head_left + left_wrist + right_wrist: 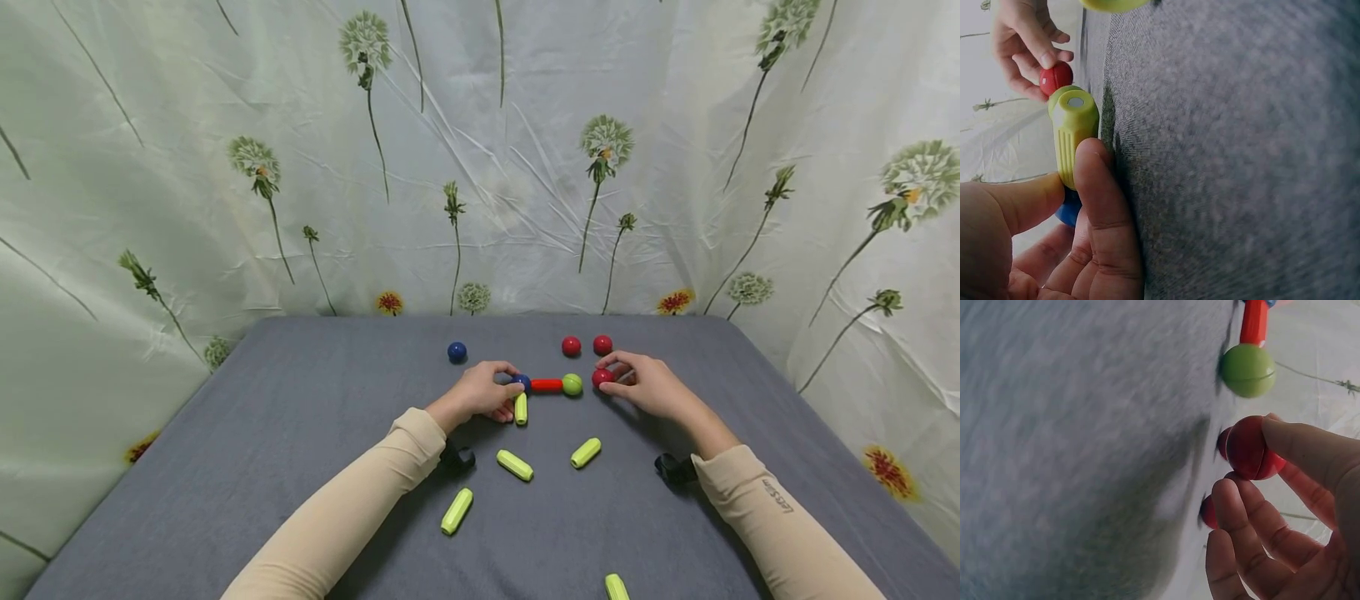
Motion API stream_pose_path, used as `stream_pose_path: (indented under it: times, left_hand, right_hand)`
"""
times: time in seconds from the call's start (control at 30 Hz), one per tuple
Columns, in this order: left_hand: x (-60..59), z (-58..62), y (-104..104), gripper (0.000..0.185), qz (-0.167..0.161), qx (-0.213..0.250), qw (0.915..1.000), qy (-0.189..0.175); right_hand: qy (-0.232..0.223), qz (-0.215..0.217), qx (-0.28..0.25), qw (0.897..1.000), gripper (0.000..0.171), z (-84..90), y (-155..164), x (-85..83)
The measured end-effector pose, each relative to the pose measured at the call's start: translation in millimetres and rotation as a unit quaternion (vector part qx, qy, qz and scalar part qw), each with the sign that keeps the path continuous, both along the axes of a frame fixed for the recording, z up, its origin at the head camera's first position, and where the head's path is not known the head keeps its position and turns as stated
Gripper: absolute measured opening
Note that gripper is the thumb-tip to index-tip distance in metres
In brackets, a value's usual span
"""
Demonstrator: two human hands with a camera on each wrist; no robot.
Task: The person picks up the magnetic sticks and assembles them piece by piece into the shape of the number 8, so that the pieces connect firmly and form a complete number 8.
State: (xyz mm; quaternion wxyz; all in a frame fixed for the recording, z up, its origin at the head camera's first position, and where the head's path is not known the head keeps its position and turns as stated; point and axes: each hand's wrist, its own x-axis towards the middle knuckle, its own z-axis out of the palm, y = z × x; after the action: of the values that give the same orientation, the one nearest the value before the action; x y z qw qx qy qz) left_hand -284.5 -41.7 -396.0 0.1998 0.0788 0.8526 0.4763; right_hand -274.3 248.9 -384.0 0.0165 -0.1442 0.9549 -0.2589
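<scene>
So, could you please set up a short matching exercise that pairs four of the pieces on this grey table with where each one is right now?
Things:
1. red ball
2. green ball
3. lone blue ball
4. green rod

Places:
a. on the right end of the red rod
b. alone on the cloth, behind the left hand
c. pinched in the right hand
d. pinched in the left hand, under the blue ball joined to the red rod

Pairs: 1-c, 2-a, 3-b, 4-d
</scene>
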Motion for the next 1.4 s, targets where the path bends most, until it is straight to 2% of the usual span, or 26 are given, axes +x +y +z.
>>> stream_pose_path:
  times: [0.83, 1.17, 1.4]
  left_hand:
    - [-4.2, -2.2, -1, 0.031, -0.004, 0.022, 0.9995, -0.022]
    - [-4.3, -4.2, -2, 0.032, -0.002, 0.028, 0.9994, -0.02]
    - [-3.9, -3.2, -2, 0.032, 0.002, 0.024, 0.9995, -0.021]
  right_hand:
    - [-0.001, 0.037, -0.03, 0.999, 0.031, 10.7, -30, 19.1]
    - [-0.019, 0.045, -0.029, 0.998, 0.031, 11.7, -42, 25.5]
    - [-0.03, 0.066, -0.026, 0.997, 0.03, 10.4, -50, 32.8]
